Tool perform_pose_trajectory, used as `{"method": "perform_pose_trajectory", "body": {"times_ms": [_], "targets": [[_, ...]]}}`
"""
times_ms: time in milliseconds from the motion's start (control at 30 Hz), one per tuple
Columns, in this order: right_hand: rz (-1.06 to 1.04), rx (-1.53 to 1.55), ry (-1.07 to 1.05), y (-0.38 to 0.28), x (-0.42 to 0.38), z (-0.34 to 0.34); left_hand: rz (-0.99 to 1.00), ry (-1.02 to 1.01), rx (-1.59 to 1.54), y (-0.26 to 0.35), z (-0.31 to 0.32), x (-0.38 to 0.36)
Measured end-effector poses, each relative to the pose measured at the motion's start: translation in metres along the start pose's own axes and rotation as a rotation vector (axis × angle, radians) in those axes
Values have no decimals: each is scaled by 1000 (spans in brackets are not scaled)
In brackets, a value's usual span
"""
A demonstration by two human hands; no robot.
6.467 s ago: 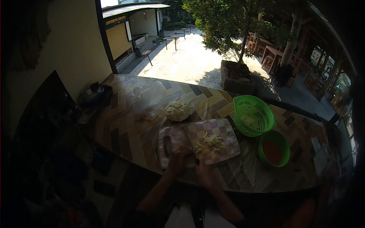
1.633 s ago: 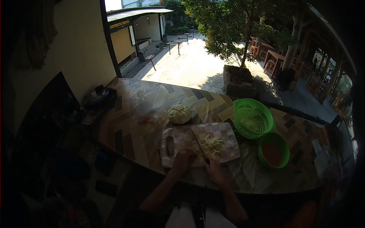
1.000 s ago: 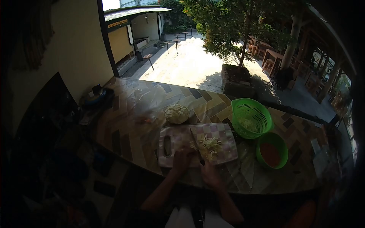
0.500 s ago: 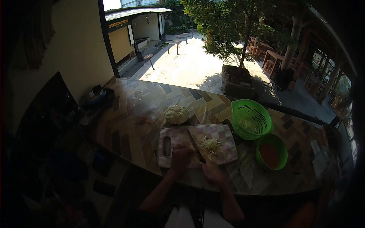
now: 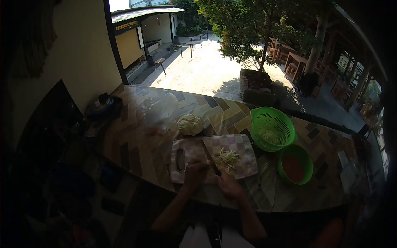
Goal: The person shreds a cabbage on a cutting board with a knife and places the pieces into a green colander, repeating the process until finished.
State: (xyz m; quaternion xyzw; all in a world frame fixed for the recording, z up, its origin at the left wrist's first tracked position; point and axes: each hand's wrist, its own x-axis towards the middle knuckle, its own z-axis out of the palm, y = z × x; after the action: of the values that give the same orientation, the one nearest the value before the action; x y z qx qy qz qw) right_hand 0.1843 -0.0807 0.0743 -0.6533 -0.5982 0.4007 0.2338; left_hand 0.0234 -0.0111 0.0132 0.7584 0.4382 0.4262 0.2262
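Note:
My right hand grips a knife by its dark handle, its blade slanting up and left across the checkered cutting board. Just left of the blade, my left hand is curled down on the board with its fingers closed. Whatever lies under those fingers is too dark to make out. A small heap of shredded cabbage rests on the board, right of the knife. Behind the board sits a pale cabbage.
Right of the board stand a green colander with pale shreds inside and a green bowl with orange-red contents. A clear plastic bag lies at the back left of the tiled table. Beyond is a sunlit courtyard.
My left hand has shifted very slightly, still beside the knife. The knife and my right hand have moved only a little; the shredded heap looks about the same.

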Motion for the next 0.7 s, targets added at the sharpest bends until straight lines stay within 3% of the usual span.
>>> {"method": "perform_pose_trajectory", "body": {"times_ms": [167,300,400,500,700], "targets": [[-18,10,181,13,-4,43,-47,16,-13,10,-4,1],[-36,-133,200,6,5,41,-31,26,-14,10,-4,0],[59,-194,106,-3,19,21,6,7,5,11,-6,2],[25,-186,-31,4,15,-6,-10,-20,-23,10,-5,1],[26,-99,105,9,-5,14,66,-62,-22,18,-12,1]]}}
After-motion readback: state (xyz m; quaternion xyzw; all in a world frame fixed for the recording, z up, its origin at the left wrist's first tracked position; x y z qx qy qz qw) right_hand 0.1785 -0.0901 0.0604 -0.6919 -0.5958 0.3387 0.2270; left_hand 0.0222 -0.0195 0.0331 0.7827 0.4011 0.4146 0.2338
